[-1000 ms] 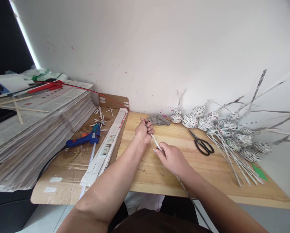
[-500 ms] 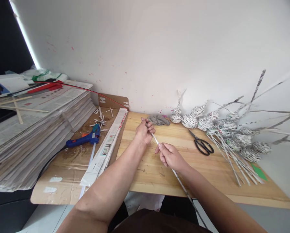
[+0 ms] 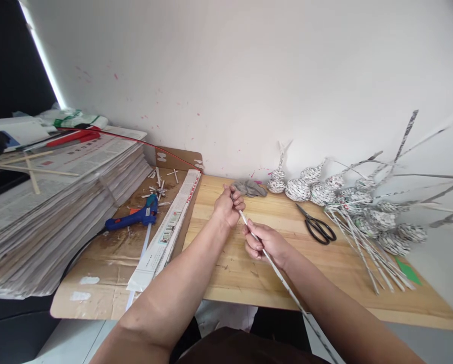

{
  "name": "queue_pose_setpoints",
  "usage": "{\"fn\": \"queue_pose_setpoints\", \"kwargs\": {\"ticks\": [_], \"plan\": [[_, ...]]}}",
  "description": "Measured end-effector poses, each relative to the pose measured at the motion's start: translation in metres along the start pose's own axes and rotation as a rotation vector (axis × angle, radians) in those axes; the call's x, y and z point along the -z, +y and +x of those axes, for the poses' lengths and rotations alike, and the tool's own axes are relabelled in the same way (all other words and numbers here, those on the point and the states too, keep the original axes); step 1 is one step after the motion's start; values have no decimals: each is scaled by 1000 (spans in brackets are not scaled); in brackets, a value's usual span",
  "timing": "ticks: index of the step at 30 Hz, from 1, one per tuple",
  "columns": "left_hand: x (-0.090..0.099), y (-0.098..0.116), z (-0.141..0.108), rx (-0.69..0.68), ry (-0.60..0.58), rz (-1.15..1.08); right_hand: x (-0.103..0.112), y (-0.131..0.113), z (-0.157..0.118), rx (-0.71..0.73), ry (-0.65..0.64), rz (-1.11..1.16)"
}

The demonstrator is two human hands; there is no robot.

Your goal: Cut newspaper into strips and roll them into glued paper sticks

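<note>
Head view. Both bare hands are working over the middle of the wooden surface (image 3: 226, 283), nearer its back edge with the left, nearer its front edge with the right. Left hand (image 3: 229, 206): fingers are curling together, clamped on the upper end of a thin paper rod (image 3: 287, 285); that tip is hiding in the grip. Right hand (image 3: 266, 243): thumb and forefinger are pinching the same rod lower down, other fingers folding in. Rod is slanting down from left hand through right, crossing the front edge and running out of view at bottom right.

Grey cloth (image 3: 251, 188) is lying crumpled at the back edge, just beyond the left hand. Black scissors (image 3: 317, 226) are resting right of the hands, blades pointing to the back edge. Woven paper gourds (image 3: 298, 190) are lining the back edge toward the right corner; loose paper rods (image 3: 367, 249) are fanning from them toward the front edge, a green scrap (image 3: 408, 271) beside.

Left side: cardboard (image 3: 108, 268) is carrying a blue glue gun (image 3: 131, 219) and, along its right edge, newspaper strips (image 3: 165, 237). Tall newspaper stack (image 3: 78, 222) is standing farther left.
</note>
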State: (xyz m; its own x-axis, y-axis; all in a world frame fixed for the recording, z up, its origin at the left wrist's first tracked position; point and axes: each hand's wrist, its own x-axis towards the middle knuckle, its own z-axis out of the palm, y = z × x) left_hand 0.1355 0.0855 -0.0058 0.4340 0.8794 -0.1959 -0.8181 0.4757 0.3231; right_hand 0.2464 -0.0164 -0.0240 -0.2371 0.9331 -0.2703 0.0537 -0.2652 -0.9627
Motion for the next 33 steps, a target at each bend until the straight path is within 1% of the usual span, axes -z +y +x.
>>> {"fn": "queue_pose_setpoints", "kwargs": {"ticks": [1, 2, 4, 5, 6, 7, 10, 11, 12, 15, 16, 17, 20, 21, 22, 25, 26, 27, 28, 30, 31, 32, 33], "plan": [[0, 0, 0, -1, 0, 3, 0, -1, 1, 5, 3, -5], [0, 0, 0, -2, 0, 7, 0, -2, 1, 33, 40, -70], [-1, -1, 1, -7, 3, 17, 0, -6, 3, 123, 160, -258], [-1, -1, 1, -9, 6, 24, 1, -8, 5, 158, 202, -314], [-1, -1, 0, -12, 11, 34, 1, -9, 6, 169, 211, -309], [-1, -1, 0, -14, 17, 43, 1, -10, 7, 154, 184, -241], [-2, -2, -1, -21, 34, 60, 2, -8, 10, 46, 24, 75], [-2, -3, -1, -23, 39, 61, 3, -7, 11, 31, 4, 105], [-2, -3, -1, -25, 44, 62, 3, -5, 12, 38, 18, 73], [-1, -5, 0, -30, 42, 75, 5, -2, 14, 130, 167, -143], [-1, -6, 0, -35, 34, 78, 5, -2, 14, 144, 190, -145], [0, -6, 1, -39, 23, 78, 5, -3, 14, 133, 175, -89], [0, -7, 1, -48, 10, 66, 4, -5, 15, 24, 12, 163], [0, -7, 1, -47, 14, 64, 3, -5, 15, 11, -11, 174], [-1, -7, 1, -43, 17, 67, 3, -6, 15, 25, 3, 126], [-2, -7, 0, -34, 27, 92, 6, -8, 17, 149, 170, -152], [-2, -7, 0, -29, 25, 100, 7, -9, 18, 168, 203, -189], [-2, -7, 0, -25, 22, 105, 8, -10, 19, 160, 197, -165], [-1, -7, 1, -22, 16, 108, 8, -11, 19, 123, 153, -89], [0, -8, 2, -16, 4, 114, 8, -13, 19, 20, 16, 112], [1, -8, 2, -15, 4, 116, 8, -13, 19, -10, -29, 170], [1, -8, 2, -15, 4, 117, 8, -13, 19, -11, -33, 175], [1, -8, 2, -16, 2, 118, 7, -12, 19, 15, 8, 129]]}}
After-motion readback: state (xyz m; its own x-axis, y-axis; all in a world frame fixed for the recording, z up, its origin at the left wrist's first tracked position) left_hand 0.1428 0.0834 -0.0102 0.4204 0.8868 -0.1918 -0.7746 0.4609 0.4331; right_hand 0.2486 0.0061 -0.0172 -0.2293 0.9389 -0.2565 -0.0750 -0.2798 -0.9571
